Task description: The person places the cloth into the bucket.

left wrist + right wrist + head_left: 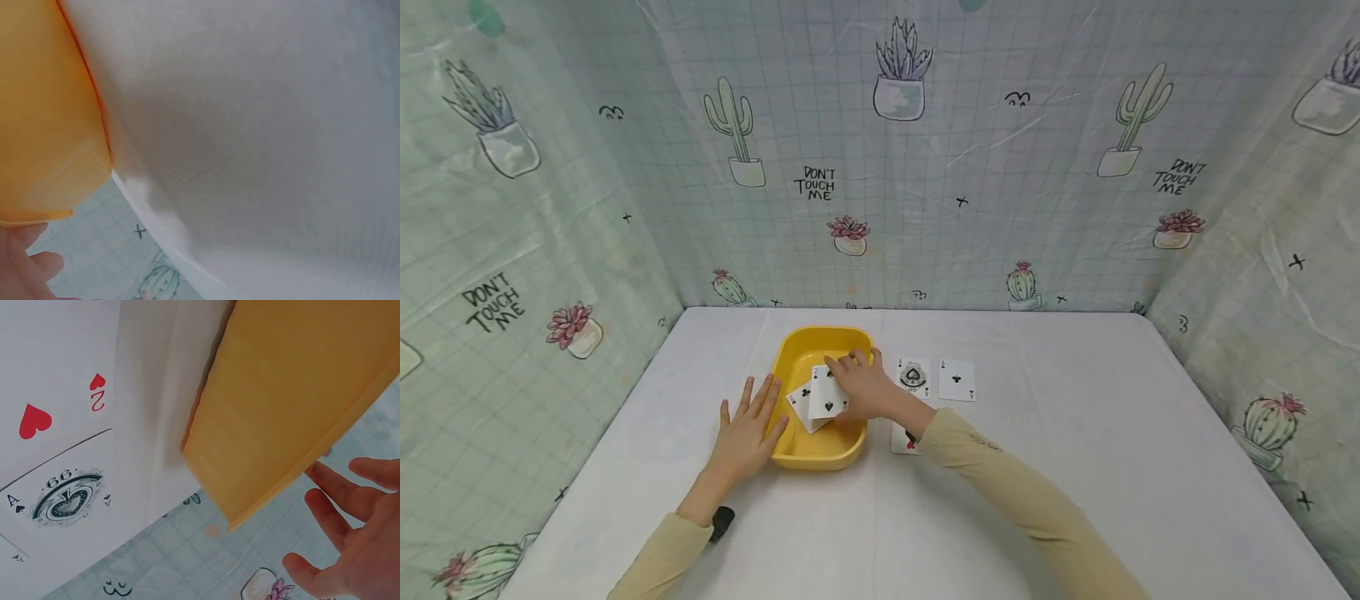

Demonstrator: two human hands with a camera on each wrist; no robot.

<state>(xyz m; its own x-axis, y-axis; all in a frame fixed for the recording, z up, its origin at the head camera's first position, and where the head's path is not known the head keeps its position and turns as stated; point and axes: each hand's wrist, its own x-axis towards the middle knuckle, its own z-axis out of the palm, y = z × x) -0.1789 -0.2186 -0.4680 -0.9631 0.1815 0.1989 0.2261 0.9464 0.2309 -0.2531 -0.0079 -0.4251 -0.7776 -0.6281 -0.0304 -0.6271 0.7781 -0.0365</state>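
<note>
Currently, we note right hand [871, 392] gripping spade card [822, 388], yellow tub [820, 450] beneath fingers; left hand [745, 437], fingers wide, touches tub.

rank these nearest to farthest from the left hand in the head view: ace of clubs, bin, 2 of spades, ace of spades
1. Bin: at the left hand's fingertips.
2. 2 of spades: inside the bin.
3. Ace of spades: on the table, right of the bin.
4. Ace of clubs: farther right.
</note>
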